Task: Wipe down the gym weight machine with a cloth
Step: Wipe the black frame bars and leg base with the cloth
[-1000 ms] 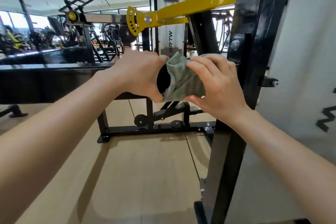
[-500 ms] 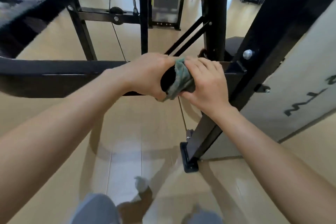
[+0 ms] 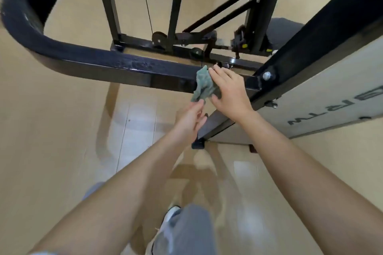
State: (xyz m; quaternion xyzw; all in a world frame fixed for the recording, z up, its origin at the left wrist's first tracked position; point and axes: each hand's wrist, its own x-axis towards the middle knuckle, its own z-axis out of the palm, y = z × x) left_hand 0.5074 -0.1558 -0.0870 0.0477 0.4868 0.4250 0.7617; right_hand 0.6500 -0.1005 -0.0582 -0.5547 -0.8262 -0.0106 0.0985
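A crumpled green cloth (image 3: 204,86) lies over the black horizontal bar (image 3: 124,68) of the weight machine, close to where the bar meets the slanted black upright (image 3: 310,43). My right hand (image 3: 230,91) lies on the cloth with its fingers stretched out, pressing it against the bar. Just below the bar, my left hand (image 3: 191,119) touches the cloth's hanging lower corner with its fingertips. Whether those fingers pinch the corner is unclear.
The bar curves away to the far left. Behind it stand a black base frame with pulleys (image 3: 159,37) and a cable. A white shroud panel (image 3: 331,99) with lettering fills the right. My shoe (image 3: 172,213) and grey trouser leg show on the tan floor.
My left hand has let go of the bar and dropped below it to the cloth's lower corner. My right hand has flattened over the cloth. The camera has tilted further down.
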